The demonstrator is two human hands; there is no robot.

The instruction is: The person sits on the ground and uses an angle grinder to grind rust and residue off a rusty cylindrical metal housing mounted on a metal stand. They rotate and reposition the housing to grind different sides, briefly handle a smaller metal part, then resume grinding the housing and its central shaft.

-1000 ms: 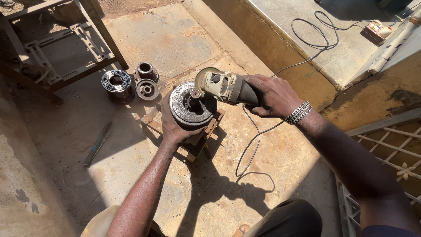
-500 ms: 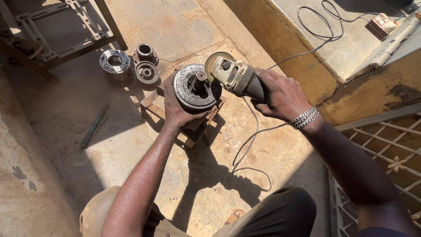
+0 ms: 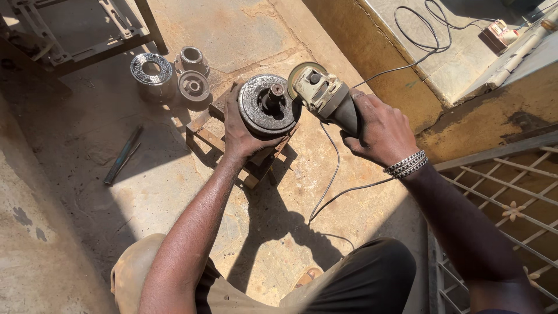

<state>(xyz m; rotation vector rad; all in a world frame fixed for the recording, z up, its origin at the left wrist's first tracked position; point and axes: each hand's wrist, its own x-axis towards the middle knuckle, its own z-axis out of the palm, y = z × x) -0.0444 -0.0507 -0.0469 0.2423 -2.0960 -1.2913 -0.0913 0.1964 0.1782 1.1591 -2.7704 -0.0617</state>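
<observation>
The left hand (image 3: 244, 131), fingers clamped, steadies a round rusty metal disc with a central shaft (image 3: 268, 104) on a small wooden block (image 3: 256, 166) on the concrete floor (image 3: 174, 192), while the right hand (image 3: 381, 131), fingers wrapped tight, holds a corded grey angle grinder (image 3: 325, 96) at the disc's still largely rusty right edge.

We see only part of left hand (image 3: 241, 131): palm hidden behind round metal part (image 3: 267, 104). Underside of that part out of our sight. Wooden block (image 3: 258, 166) mostly covered by hand and part. Grinder (image 3: 325, 96) handle buried in right hand (image 3: 381, 131); disc half hidden behind guard. Metal frame (image 3: 87, 35) cut by top edge. Cable (image 3: 331, 186) end lost behind dark trouser leg (image 3: 372, 273). Grille (image 3: 505, 197) cut by right edge.
</observation>
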